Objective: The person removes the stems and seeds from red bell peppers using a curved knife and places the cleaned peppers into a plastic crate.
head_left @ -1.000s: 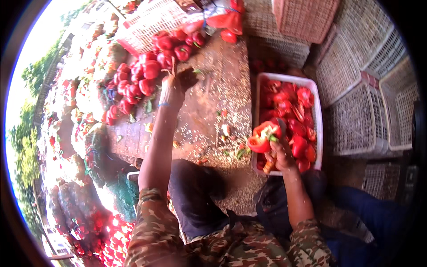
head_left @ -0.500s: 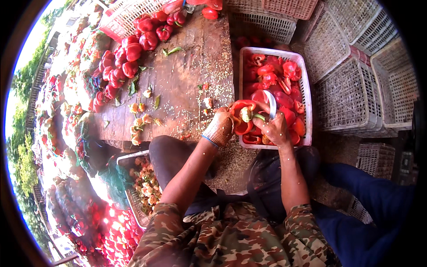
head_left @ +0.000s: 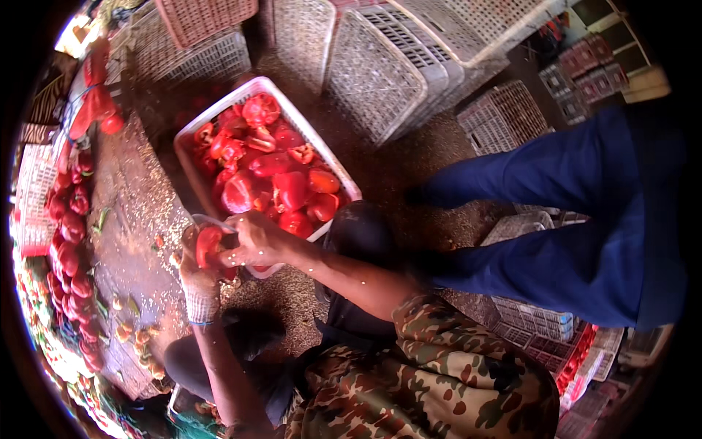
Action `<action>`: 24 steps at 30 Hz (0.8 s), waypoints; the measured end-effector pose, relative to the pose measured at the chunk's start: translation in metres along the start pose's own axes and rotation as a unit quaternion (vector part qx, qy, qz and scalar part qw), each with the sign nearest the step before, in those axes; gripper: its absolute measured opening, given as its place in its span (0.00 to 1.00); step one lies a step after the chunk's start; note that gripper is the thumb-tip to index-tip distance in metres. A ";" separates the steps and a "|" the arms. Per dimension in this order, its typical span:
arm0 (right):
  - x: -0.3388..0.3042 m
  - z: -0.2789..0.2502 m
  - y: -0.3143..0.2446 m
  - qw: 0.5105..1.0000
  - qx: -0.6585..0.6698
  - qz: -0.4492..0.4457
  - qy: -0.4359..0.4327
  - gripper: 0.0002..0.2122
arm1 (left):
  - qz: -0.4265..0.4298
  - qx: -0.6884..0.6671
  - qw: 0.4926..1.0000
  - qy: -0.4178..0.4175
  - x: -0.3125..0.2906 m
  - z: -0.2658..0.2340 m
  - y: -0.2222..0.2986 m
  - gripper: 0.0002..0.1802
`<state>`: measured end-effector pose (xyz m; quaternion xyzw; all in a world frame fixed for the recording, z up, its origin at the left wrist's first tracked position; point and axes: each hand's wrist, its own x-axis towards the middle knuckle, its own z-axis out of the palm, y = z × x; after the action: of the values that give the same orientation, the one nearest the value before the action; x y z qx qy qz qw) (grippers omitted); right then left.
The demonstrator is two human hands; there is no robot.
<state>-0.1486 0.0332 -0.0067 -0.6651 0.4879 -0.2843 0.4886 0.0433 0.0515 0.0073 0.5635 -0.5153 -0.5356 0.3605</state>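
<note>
My left hand (head_left: 197, 276), in a pale knit glove, is closed around a red bell pepper (head_left: 209, 246) between the wooden table and the crate. Bare and curled, my right hand (head_left: 254, 238) is against the pepper's right side. A thin, pale curved knife blade (head_left: 208, 219) shows blurred just above the pepper; the fingers of my right hand hide its handle. Beyond my hands, a white plastic crate (head_left: 333, 175) holds many opened red peppers (head_left: 278, 164), some with their pale insides showing.
Whole red peppers (head_left: 69, 252) line the left of the wooden table (head_left: 135, 212), which has scattered seeds and cut cores (head_left: 145, 338). Stacked plastic crates (head_left: 380, 80) stand behind. At right are another person's legs in blue trousers (head_left: 541, 175).
The view has swung to the right, bringing the other person's legs further in. My hands have shifted left relative to the crate. The green-stemmed core seen at the pepper earlier no longer shows.
</note>
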 end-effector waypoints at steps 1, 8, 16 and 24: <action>0.002 0.008 0.010 0.998 -0.030 -0.055 0.032 0.27 | 0.005 -0.062 0.998 0.024 0.002 0.000 -0.017 0.32; -0.003 0.013 -0.004 0.987 -0.099 -0.075 0.102 0.18 | -0.007 -0.215 0.967 0.134 0.022 0.008 -0.063 0.25; -0.006 0.020 0.002 0.947 -0.179 -0.168 0.208 0.17 | 0.219 0.403 0.860 0.224 0.053 0.020 -0.099 0.12; 0.002 -0.013 0.010 0.916 0.132 -0.097 0.366 0.07 | 0.005 -0.067 0.961 0.268 0.068 0.025 -0.088 0.18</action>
<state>-0.1627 0.0261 -0.0115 -0.4880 0.5234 -0.6160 0.3294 0.0289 0.0078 -0.0967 0.6581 -0.3654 -0.3966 0.5254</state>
